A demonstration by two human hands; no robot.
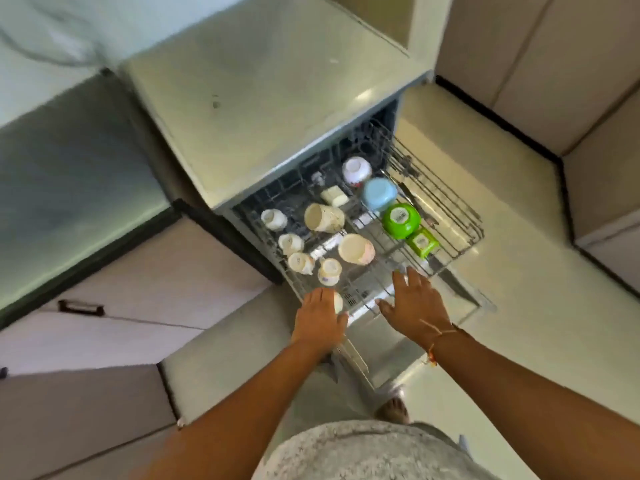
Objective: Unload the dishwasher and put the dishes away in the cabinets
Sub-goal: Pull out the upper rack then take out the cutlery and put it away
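The dishwasher's upper wire rack [460, 244] is pulled out below the counter and holds several cups and bowls: a white bowl [356, 170], a blue bowl [379, 193], a green bowl [401, 220], a green lid [422, 242], two cream mugs [323, 218] [356, 249] and several small white cups [299, 262]. My left hand [320, 318] is closed over a small white cup [338, 302] at the rack's front left corner. My right hand [415, 303] hovers over the rack's front edge, fingers spread and empty.
A pale counter [270, 91] tops the dishwasher. The open dishwasher door [391, 355] lies below my hands. Cabinet drawers with a dark handle [81, 308] are on the left, tall cabinet doors [540, 64] on the right. My foot [394, 408] stands on the light floor.
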